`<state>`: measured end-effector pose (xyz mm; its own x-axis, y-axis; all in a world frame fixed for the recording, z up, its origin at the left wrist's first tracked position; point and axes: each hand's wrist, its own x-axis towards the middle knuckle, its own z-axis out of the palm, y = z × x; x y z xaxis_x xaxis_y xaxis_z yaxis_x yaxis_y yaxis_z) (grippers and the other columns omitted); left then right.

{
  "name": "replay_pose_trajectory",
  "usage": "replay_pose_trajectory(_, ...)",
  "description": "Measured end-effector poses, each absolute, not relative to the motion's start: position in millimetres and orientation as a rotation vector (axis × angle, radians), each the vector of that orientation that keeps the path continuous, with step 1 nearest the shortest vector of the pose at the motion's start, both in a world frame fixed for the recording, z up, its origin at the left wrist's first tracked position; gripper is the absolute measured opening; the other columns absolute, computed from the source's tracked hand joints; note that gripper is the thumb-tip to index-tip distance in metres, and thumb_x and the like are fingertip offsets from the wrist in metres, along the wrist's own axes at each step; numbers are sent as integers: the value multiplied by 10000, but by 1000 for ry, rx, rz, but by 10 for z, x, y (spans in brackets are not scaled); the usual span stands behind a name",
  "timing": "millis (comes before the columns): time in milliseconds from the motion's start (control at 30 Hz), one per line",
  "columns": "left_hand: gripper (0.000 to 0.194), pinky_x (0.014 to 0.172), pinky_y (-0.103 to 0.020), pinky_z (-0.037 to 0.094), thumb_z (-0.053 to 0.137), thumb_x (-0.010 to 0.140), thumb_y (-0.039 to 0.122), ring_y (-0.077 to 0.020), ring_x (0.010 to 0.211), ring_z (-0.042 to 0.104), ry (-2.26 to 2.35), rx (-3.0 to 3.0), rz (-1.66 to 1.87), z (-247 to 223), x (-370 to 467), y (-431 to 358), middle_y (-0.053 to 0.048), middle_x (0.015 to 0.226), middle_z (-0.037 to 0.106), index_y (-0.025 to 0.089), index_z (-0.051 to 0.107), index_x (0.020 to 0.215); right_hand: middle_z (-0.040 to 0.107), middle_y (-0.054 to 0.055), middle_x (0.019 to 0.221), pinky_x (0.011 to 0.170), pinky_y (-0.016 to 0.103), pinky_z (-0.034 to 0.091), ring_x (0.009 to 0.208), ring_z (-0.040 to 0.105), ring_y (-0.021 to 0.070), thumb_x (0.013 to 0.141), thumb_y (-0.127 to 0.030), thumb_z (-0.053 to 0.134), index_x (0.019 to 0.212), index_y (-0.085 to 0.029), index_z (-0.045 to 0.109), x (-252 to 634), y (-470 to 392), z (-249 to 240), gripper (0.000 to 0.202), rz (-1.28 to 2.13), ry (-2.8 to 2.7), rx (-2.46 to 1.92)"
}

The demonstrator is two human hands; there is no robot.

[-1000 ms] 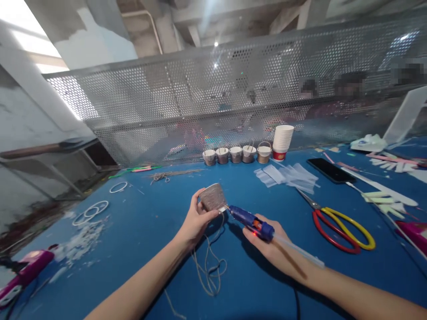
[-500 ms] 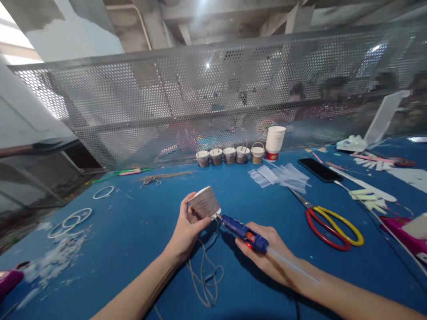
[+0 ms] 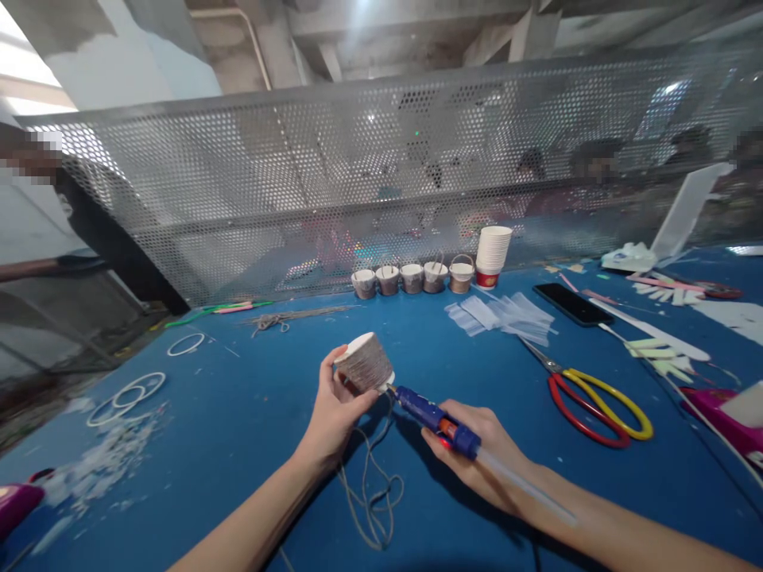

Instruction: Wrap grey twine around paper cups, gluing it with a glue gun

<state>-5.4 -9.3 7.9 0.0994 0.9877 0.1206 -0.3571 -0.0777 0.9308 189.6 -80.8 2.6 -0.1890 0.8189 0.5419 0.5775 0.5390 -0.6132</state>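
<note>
Tilted in my left hand [image 3: 334, 417] is a small paper cup [image 3: 366, 364] wrapped in grey-brown cord, its white rim showing at both ends. My fingers and thumb grip it round the sides. A loose grey cord [image 3: 373, 508] trails from it in loops onto the blue table. My right hand [image 3: 482, 445] is closed round a blue hot glue gun [image 3: 438, 419], with a clear glue stick [image 3: 528, 486] sticking out of its back. The gun's nozzle meets the cup's lower right edge, beside the cord. Whether glue is flowing I cannot tell.
Several cord-wrapped cups [image 3: 411, 278] and a stack of paper cups [image 3: 493, 256] line the mesh barrier [image 3: 310, 183]. Scissors [image 3: 587, 401], clear strips [image 3: 504, 314] and a phone [image 3: 572, 304] lie right; white rings [image 3: 126, 397] and scraps lie left. A person [image 3: 89, 206] stands beyond the left edge.
Both hands, the cup and the glue gun hold almost the same place. The loose cord has shifted slightly to the right. A person has come into view at the far left.
</note>
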Motion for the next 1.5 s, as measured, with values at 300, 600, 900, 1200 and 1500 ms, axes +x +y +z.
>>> replay_pose_trajectory(300, 764, 891, -361, 480, 824, 543, 151, -194, 974, 619, 797, 1058, 1357, 88, -53, -112, -10, 1055, 595, 291, 413, 1171, 553, -13, 573, 482, 213, 358, 457, 466, 100, 876, -250, 489, 690, -201, 494, 1894, -830, 17, 192, 334, -1912, -1112)
replay_pose_trajectory(600, 785, 891, -351, 484, 817, 537, 127, -187, 978, 622, 767, 1044, 1368, 100, -51, -121, -12, 1089, 586, 304, 408, 1183, 559, -7, 570, 471, 217, 351, 455, 460, 102, 879, -267, 488, 681, -198, 494, 1895, -842, 21, 210, 359, -1955, -1100)
replay_pose_trajectory(900, 787, 889, -356, 491, 823, 528, 138, -193, 985, 613, 789, 1041, 1371, 102, -50, -139, -10, 1074, 591, 306, 419, 1183, 588, 3, 580, 478, 215, 367, 464, 508, 110, 860, -259, 505, 704, -194, 515, 1891, -860, 26, 170, 374, -1953, -1079)
replay_pose_trajectory(1200, 783, 936, -373, 473, 823, 533, 173, -217, 1036, 613, 762, 1010, 1344, 125, -64, -139, -14, 1091, 618, 312, 429, 1195, 549, -15, 559, 477, 213, 365, 449, 466, 100, 873, -264, 497, 668, -206, 475, 1935, -833, 71, 214, 327, -1872, -1149)
replay_pose_trajectory(1500, 776, 921, -398, 478, 837, 520, 183, -251, 1068, 591, 761, 1029, 1336, 87, -72, -132, -28, 1124, 614, 323, 452, 1179, 564, -7, 565, 473, 221, 362, 453, 482, 108, 866, -263, 498, 675, -207, 471, 1871, -897, 93, 201, 391, -1958, -1095)
